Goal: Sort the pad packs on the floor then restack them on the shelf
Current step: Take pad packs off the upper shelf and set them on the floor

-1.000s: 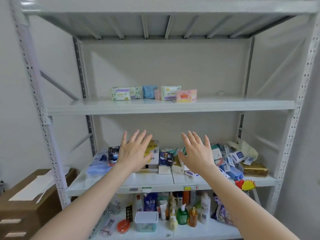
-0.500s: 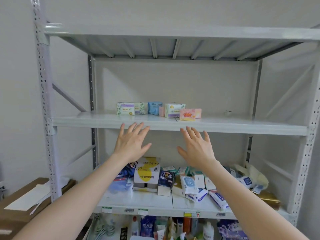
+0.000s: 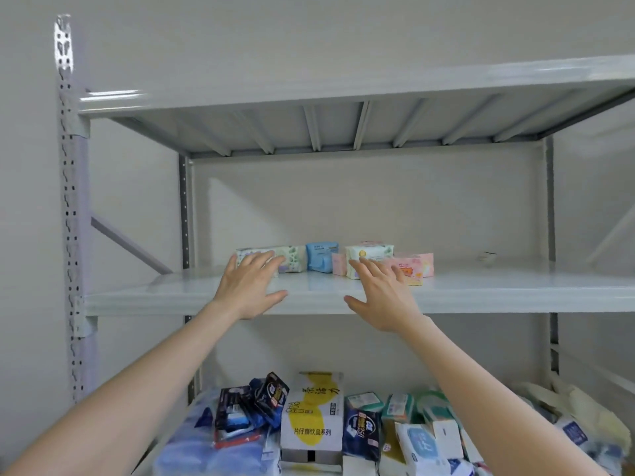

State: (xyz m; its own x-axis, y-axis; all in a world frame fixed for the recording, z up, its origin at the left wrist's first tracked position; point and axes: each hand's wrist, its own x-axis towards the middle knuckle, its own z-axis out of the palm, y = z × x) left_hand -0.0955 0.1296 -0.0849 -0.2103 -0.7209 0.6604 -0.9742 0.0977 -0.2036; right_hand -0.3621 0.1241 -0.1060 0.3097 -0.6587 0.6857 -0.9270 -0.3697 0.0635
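As both of your arms stretch up to the middle shelf (image 3: 515, 293), the pad packs sit in a loose row towards its back: a floral white pack (image 3: 293, 258), a blue pack (image 3: 321, 256), a small pink pack (image 3: 339, 264), a cream pack (image 3: 372, 251) and a wide pink pack (image 3: 421, 266). Your left hand (image 3: 249, 286) is flat, fingers spread, its fingertips over the floral pack's left end (touching or just short, I cannot tell). Your right hand (image 3: 381, 297), equally splayed and holding nothing, fronts the cream pack. These look like light, soft, film-wrapped bundles, likely slippery and squashy. I'd take each across its short sides, thumb against fingers, never by a loose wrapper corner.
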